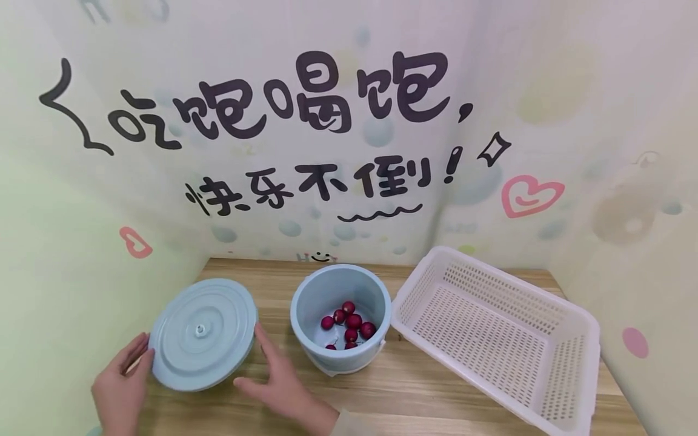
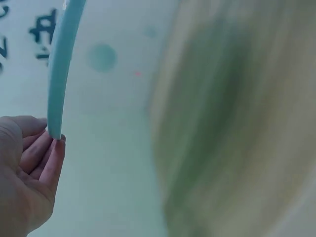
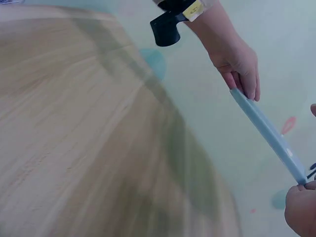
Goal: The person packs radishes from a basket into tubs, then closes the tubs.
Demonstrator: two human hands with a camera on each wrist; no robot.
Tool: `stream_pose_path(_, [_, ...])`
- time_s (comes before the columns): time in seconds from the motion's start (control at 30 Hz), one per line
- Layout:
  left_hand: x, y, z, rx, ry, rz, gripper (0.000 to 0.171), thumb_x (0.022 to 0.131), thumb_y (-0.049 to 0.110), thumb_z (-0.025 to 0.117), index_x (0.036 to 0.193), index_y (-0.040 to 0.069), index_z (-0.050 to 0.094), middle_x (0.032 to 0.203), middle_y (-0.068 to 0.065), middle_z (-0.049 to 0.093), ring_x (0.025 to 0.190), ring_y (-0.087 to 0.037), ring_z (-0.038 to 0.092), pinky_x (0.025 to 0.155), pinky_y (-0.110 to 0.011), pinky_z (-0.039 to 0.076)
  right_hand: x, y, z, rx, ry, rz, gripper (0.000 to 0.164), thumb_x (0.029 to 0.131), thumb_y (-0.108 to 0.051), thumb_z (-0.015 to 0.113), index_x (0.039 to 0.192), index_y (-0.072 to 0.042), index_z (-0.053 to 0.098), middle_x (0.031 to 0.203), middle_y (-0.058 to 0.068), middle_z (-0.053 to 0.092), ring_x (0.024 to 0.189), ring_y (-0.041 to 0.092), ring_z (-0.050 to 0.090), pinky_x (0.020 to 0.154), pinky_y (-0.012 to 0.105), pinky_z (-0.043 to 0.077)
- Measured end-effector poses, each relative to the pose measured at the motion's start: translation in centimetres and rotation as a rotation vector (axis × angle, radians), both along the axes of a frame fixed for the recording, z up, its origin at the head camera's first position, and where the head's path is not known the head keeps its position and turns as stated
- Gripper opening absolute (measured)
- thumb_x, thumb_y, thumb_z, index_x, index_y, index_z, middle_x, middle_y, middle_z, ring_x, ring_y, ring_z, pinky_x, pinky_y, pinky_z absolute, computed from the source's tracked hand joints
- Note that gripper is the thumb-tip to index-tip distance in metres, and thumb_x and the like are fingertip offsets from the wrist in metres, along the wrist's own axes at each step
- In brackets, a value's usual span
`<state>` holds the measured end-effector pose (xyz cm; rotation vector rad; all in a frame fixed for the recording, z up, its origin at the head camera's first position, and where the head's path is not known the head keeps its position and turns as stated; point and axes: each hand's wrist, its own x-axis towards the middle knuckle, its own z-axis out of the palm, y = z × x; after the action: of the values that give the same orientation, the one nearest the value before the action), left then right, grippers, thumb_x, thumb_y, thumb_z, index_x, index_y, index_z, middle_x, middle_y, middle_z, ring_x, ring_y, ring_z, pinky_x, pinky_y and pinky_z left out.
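Note:
My left hand (image 1: 120,384) pinches the left rim of a round light-blue lid (image 1: 204,351), thumb on one face and fingers on the other. The lid is held up off the table, its knobbed top facing me. At its right edge, my right hand (image 1: 280,378) touches the rim with extended fingers, the thumb spread away. Seen edge-on in the right wrist view, the lid (image 3: 271,136) runs between both hands. To the right of the lid stands a light-blue bucket (image 1: 340,360), uncovered, with several small red radishes (image 1: 354,321) at the bottom.
A white perforated plastic basket (image 1: 480,324) stands right of the bucket, its corner close to the bucket's rim. All stand on a wood-grain table (image 1: 420,396). A printed backdrop (image 1: 327,36) rises behind and along both sides.

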<state>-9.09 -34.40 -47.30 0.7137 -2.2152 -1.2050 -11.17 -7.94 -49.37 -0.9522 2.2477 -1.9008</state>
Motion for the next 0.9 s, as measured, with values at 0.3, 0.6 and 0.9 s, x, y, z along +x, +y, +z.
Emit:
stream_pose_path(0.3, [-0.8,4.0,5.7,-0.001,0.133,-0.056,0.038,0.092,0.011,0.07,0.128,0.002,0.066,0.096,0.041,0.06,0.087,0.029,0.055,0.074,0.005,0.045,-0.3,4.1,5.4,-0.107,0.013,-0.076,0.081,0.092,-0.019,0.071,0.158,-0.009,0.025,0.163,0.008,0.033,0.149,0.024,0.034,0.122,0.033,0.032])
stream_pose_path(0.6, [-2.3,9.5,7.6,0.02,0.15,-0.24,0.039,0.092,0.004,0.069,0.129,-0.002,0.064,0.126,-0.009,0.068,0.087,0.026,0.057,0.078,0.0,0.05,-1.3,9.5,6.8,-0.216,0.003,-0.161,0.074,0.093,-0.007,0.068,0.154,0.002,0.029,0.162,0.018,0.031,0.149,0.032,0.03,0.119,0.031,0.033])
stream_pose_path(0.9, [-3.3,14.2,6.1,0.022,0.125,-0.414,0.042,0.09,-0.002,0.069,0.131,-0.006,0.06,0.129,-0.024,0.065,0.099,0.015,0.063,0.083,-0.003,0.05,-1.5,14.2,6.3,-0.206,-0.092,-0.289,0.07,0.095,-0.003,0.064,0.154,0.002,0.029,0.161,0.019,0.031,0.15,0.032,0.029,0.119,0.039,0.03])
